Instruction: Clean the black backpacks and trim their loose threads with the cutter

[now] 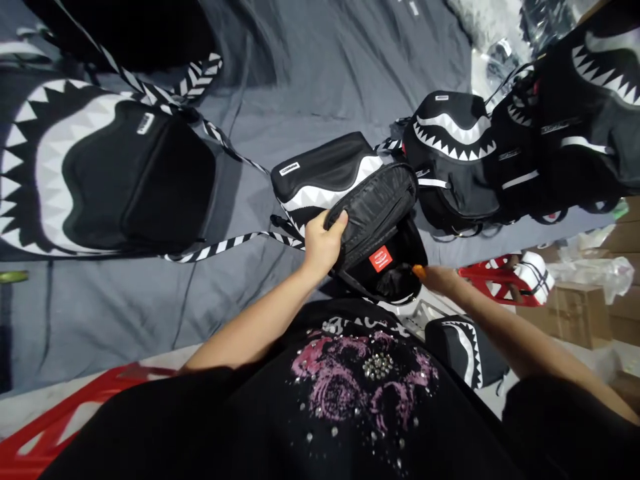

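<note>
At your far left, a dark bag is cut off by the top edge, and a large black bag with a shark-mouth print lies nearer on the grey cloth. The white label on that large bag is too small to read. A red stool at the near left is partly cut off. Black-and-white striped straps run right towards the open bag at the middle.

Your left hand pinches the edge of its opened front, thumb on top and the other fingers mostly hidden beneath. The open bag extends far and right from that hand. Its outer white label is illegible; inside, a red label carries white script you can't make out. The deeper interior is lost in shadow. White lettering on your black shirt is partly folded away.

Your right hand is at the open bag's near right rim, with something orange at its fingertips. Blur hides whether those fingers are closed.

Farther right, a smaller shark-mouth bag adjoins more black bags, the last cut off by the right edge; their markings are unreadable. Nearer stand cardboard boxes.
</note>
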{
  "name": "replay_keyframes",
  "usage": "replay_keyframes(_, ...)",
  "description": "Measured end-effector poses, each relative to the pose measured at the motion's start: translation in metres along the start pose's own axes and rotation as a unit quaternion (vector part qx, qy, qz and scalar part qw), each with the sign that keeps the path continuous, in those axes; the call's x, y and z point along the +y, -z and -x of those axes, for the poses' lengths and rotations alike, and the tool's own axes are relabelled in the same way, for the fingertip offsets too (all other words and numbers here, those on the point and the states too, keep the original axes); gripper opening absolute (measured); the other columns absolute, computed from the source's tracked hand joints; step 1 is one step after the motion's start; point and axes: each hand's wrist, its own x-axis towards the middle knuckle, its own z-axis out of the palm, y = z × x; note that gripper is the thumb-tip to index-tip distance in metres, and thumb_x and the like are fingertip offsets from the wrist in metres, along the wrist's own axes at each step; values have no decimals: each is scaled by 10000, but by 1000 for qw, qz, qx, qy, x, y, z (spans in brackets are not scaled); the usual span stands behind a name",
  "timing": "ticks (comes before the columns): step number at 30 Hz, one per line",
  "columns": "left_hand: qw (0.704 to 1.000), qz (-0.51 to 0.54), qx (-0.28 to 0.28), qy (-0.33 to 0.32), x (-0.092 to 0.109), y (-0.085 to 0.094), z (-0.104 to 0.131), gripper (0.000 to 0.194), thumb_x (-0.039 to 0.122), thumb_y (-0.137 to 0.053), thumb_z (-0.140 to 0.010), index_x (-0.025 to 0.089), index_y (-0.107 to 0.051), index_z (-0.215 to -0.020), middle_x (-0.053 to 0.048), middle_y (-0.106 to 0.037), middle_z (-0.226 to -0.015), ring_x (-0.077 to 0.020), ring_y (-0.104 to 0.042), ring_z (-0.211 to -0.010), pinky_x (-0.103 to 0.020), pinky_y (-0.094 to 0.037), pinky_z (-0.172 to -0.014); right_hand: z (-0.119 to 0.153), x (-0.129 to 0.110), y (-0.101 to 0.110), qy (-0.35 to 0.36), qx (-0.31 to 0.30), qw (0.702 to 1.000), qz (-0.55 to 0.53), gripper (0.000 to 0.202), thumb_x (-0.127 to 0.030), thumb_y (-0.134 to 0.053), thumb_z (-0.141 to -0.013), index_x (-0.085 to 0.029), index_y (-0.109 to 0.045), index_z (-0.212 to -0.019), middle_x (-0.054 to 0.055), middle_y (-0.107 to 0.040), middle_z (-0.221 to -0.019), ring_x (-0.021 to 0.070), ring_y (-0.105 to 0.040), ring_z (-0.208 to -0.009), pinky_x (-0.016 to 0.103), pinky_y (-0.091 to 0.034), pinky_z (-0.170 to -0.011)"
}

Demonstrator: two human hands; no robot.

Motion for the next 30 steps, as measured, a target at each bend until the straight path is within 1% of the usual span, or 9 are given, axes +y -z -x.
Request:
replay_keyframes(3, 1000, -13, -1, -16, -1, -1, -1, 463, 525, -646, -814, 190, -442, -567, 49, -376, -553, -90, -330, -537, -227, -301, -508, 7, 8, -2, -5, -37, 995, -89, 355, -459, -523, -929, -155, -696, -984, 58, -690, -659, 162, -633, -492, 247, -466, -501)
replay_keyframes(7, 999, -17, -33, -19, 3, -5, 0, 479, 571, -651, -790, 189, -455, -579, 47, -386, -565, -89, -337, -542, -226, -317, -520, 5, 0, -3, -40, 74, 984, -155, 580, -488, -174, -1024, -103, -538, -1259, 145, -724, -911, 201, -702, -725, 266, -473, -592)
replay_keyframes(9, 998, -28, -46, -19, 4, -7, 2, 486, 584, -653, -781, 186, -460, -579, 47, -388, -564, -88, -339, -543, -224, -322, -522, 2, -19, -11, -27, 144, 975, -170, 524, -498, -237, -1019, -127, -515, -1263, 152, -723, -999, 233, -706, -859, 277, -461, -650)
replay_keyframes(11, 998, -39, -48, -24, 4, -7, 3, 483, 584, -648, -786, 184, -469, -583, 46, -393, -564, -88, -341, -544, -221, -321, -521, 2, -40, -23, 9, 187, 969, -162, 464, -529, -340, -994, -166, -534, -1206, 129, -735, -973, 262, -704, -889, 285, -437, -653)
replay_keyframes(14, 997, -42, -50, -33, 1, -6, 4, 461, 569, -629, -811, 180, -490, -605, 46, -407, -574, -88, -347, -548, -220, -318, -521, 6, -57, -38, 45, 192, 972, -125, 439, -538, -363, -988, -182, -528, -1184, 108, -744, -928, 273, -707, -876, 283, -407, -638)
replay_keyframes(19, 995, -56, -60, -49, 2, -7, 5, 476, 564, -631, -817, 182, -458, -590, 47, -394, -570, -86, -338, -549, -220, -301, -513, 15, -63, -56, 74, 176, 977, -89, 449, -522, -348, -1003, -167, -513, -1221, 108, -748, -949, 254, -711, -870, 275, -387, -630)
replay_keyframes(23, 995, -57, -54, -57, 3, -7, 6, 512, 601, -627, -810, 185, -442, -575, 49, -372, -559, -86, -324, -541, -224, -302, -510, 20, -55, -67, 85, 180, 977, -70, 456, -536, -356, -999, -171, -518, -1219, 100, -749, -927, 243, -717, -826, 272, -370, -604)
replay_keyframes(28, 996, -57, -55, -49, 0, -6, 4, 514, 627, -636, -785, 185, -471, -582, 43, -393, -569, -90, -336, -546, -231, -298, -517, 27, -15, -66, -35, 181, 982, -37, 407, -490, -331, -1015, -161, -524, -1158, 111, -738, -850, 261, -721, -756, 276, -370, -578)
replay_keyframes(30, 995, -54, -64, -49, 0, -7, 4, 510, 633, -635, -782, 185, -483, -593, 41, -403, -574, -93, -344, -552, -231, -303, -522, 25, -11, -63, -41, 167, 985, -32, 404, -465, -322, -1019, -140, -528, -1140, 134, -729, -828, 274, -720, -740, 284, -392, -588)
